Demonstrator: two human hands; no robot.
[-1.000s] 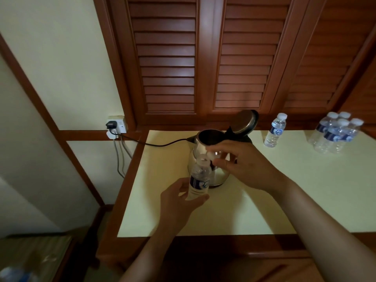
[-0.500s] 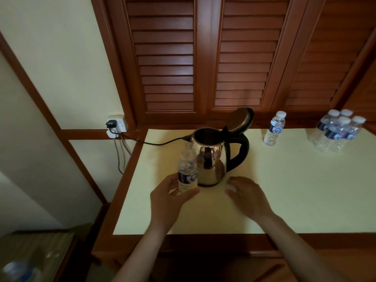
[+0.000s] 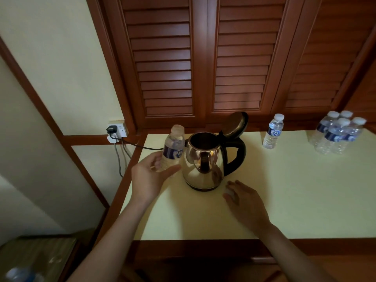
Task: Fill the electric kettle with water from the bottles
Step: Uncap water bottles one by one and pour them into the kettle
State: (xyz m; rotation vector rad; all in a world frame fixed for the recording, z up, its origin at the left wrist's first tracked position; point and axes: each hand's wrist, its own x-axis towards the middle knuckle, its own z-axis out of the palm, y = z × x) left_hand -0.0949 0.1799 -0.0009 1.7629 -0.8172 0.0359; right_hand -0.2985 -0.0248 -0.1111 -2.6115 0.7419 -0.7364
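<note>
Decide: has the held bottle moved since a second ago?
Yes. The bottle has shifted from in front of the kettle to its left and risen, its mouth now above the kettle's rim.

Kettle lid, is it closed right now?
No, the kettle lid is tipped up and back, leaving the mouth of the kettle uncovered.
</note>
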